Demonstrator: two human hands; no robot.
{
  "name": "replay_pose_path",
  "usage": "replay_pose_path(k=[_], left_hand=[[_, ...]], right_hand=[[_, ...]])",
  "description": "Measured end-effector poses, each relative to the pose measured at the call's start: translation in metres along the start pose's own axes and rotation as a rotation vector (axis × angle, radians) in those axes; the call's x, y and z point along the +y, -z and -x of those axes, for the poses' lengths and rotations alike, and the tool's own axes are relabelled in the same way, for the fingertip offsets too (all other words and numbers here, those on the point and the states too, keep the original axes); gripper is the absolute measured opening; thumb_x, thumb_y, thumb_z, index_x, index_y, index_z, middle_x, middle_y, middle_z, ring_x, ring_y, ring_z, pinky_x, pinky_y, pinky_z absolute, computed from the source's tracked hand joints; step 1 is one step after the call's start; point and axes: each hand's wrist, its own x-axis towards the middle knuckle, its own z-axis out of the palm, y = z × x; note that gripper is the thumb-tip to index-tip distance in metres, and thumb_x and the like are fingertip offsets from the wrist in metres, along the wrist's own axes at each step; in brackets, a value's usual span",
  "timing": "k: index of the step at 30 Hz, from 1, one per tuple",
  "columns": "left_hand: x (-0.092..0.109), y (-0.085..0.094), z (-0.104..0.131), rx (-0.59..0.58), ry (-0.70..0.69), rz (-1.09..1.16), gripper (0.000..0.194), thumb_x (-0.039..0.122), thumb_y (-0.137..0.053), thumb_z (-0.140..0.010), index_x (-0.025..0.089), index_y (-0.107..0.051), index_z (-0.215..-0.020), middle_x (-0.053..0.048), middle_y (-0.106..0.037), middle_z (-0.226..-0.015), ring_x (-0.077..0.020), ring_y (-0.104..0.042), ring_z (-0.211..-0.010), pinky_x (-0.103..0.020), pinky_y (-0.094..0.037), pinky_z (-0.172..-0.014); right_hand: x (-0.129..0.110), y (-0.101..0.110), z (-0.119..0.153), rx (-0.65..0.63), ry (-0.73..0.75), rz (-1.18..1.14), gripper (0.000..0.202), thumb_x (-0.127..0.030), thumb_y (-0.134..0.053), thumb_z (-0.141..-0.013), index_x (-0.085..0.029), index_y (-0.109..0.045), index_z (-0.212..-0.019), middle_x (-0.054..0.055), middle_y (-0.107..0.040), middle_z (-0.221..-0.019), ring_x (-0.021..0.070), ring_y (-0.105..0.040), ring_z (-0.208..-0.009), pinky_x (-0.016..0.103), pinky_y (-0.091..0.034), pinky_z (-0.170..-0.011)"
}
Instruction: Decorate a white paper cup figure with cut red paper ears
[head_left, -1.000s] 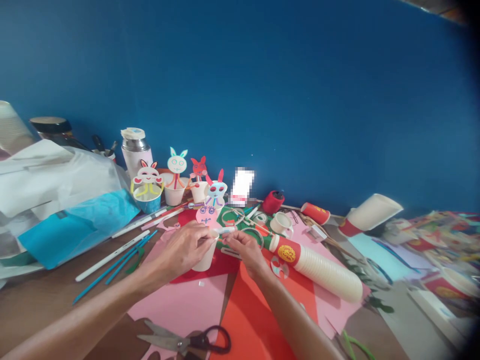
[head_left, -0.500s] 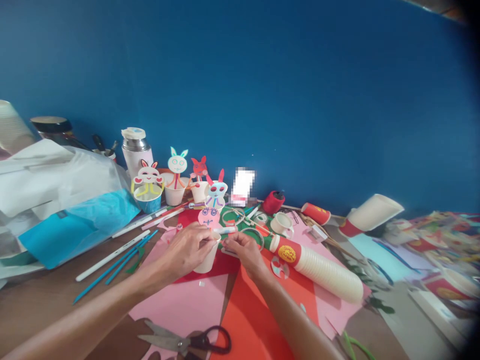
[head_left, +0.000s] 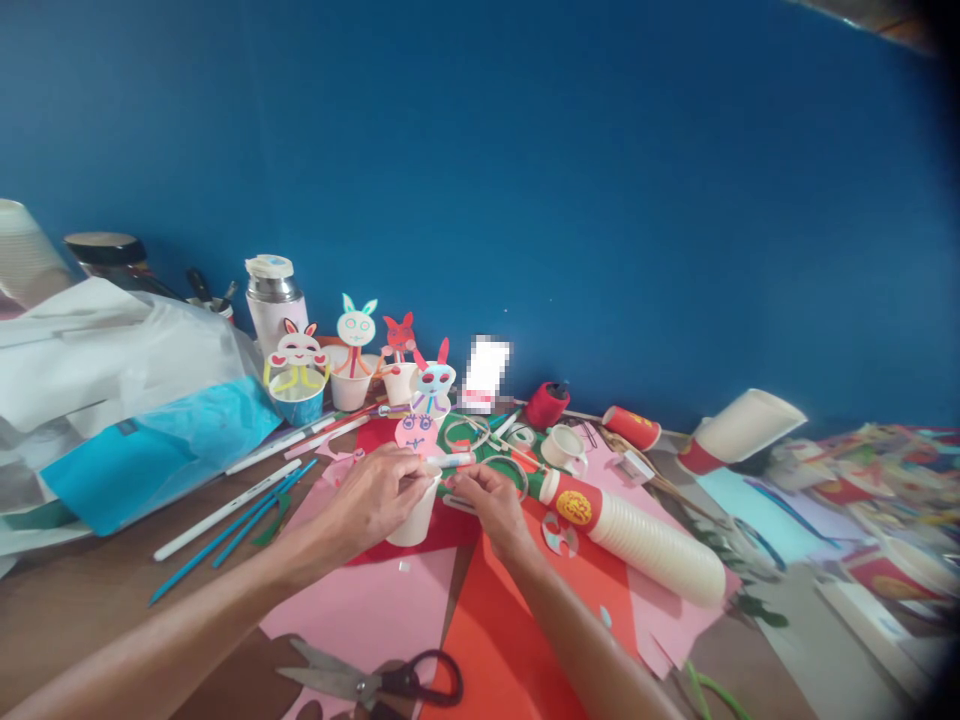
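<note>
White paper cup: upright on red paper, rim pinched in your left hand. Your right hand is just beside it, fingertips together; whether they grip anything cannot be told. A pink paper face shows behind. Uneven pinching could buckle the rim or tip the cup. Scissors lie nearer you, blades parted
</note>
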Motion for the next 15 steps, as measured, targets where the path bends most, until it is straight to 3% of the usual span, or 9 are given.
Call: replay_pose_path(k=[15], left_hand=[[-0.002, -0.003, 0.000, 0.033, 0.067, 0.017, 0.024, 0.026, -0.043, -0.080, 0.018, -0.063, -0.069, -0.004, -0.062, -0.071, -0.0149, -0.055, -0.066, -0.023, -0.037, -0.058]], right_hand=[[0.009, -0.003, 0.002, 0.126, 0.089, -0.017, 0.019, -0.036, -0.059, -0.072, -0.018, -0.064, -0.071, 0.001, -0.061, -0.071, 0.0144, -0.056, -0.068, 0.025, -0.049, -0.059]])
